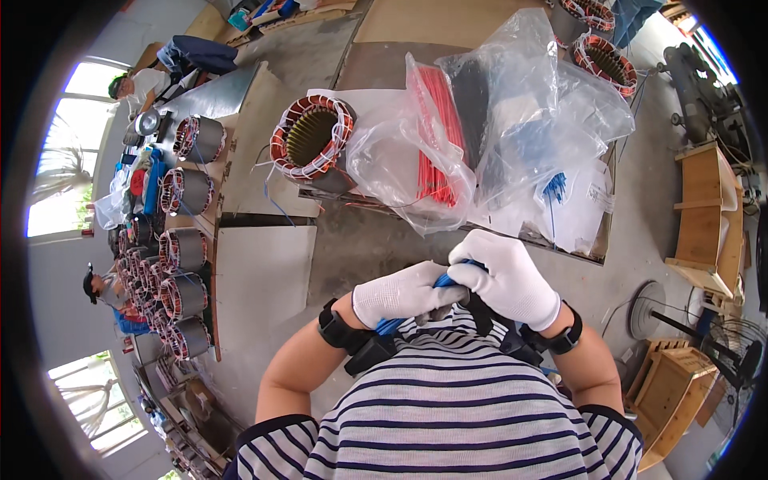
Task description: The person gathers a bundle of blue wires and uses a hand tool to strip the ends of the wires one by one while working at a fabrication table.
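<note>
Close in front of my striped shirt, my two white-gloved hands meet. My left hand point(404, 294) is closed around a bundle of blue wires point(390, 326), whose end sticks out below the palm near the wrist. From the right, my right hand point(510, 276) grips the same bundle at its other end, thumb and fingers pinched together. Between the gloves only a short stretch of blue shows; the fingers hide the rest. Ahead on the table, red wires point(438, 136) lie partly in a clear plastic bag point(382, 156). More blue wires point(554, 188) rest on white paper to the right.
A motor stator point(310, 136) with copper windings stands left on the table; another stator point(604, 64) is at the far right. Several stators point(184, 252) line a left-hand bench, where two people sit beyond. Wooden crates point(708, 216) and a fan point(646, 308) stand right.
</note>
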A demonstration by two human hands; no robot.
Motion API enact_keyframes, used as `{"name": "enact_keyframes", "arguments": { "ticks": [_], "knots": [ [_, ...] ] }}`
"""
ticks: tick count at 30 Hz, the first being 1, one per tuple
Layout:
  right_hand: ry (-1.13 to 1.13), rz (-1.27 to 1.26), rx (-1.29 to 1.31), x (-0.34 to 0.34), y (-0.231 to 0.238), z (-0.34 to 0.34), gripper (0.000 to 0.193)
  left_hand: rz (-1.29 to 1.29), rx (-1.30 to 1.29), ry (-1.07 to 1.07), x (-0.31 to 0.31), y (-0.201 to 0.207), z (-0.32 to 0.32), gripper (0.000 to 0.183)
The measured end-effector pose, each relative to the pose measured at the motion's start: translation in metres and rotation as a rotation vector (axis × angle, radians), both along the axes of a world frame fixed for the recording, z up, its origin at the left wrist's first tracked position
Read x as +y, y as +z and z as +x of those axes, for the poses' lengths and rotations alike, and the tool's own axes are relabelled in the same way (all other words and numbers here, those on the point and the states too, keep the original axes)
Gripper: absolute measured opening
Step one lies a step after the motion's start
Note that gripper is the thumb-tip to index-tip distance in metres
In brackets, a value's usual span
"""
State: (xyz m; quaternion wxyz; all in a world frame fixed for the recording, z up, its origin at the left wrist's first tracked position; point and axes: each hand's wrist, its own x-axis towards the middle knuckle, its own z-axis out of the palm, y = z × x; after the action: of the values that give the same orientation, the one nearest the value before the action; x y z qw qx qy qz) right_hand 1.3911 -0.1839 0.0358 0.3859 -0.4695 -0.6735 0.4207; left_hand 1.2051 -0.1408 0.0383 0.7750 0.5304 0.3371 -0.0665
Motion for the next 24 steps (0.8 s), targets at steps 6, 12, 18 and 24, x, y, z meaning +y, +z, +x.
{"name": "enact_keyframes", "arguments": {
  "ticks": [6,12,18,24],
  "knots": [
    [0.021,-0.226,-0.009,-0.006,0.007,0.001,0.028,-0.003,0.127,-0.194,0.000,0.030,-0.005,0.050],
    [0.133,-0.586,0.234,-0.014,0.021,-0.002,0.043,0.085,0.018,-0.270,0.002,0.050,-0.014,0.056],
    [0.247,-0.153,0.246,-0.013,0.025,-0.004,0.035,0.095,-0.003,-0.351,0.001,0.058,-0.014,0.049],
    [0.330,-0.423,0.266,-0.023,0.060,0.011,0.028,0.229,-0.055,-0.402,-0.009,0.090,-0.008,0.032]
  ]
}}
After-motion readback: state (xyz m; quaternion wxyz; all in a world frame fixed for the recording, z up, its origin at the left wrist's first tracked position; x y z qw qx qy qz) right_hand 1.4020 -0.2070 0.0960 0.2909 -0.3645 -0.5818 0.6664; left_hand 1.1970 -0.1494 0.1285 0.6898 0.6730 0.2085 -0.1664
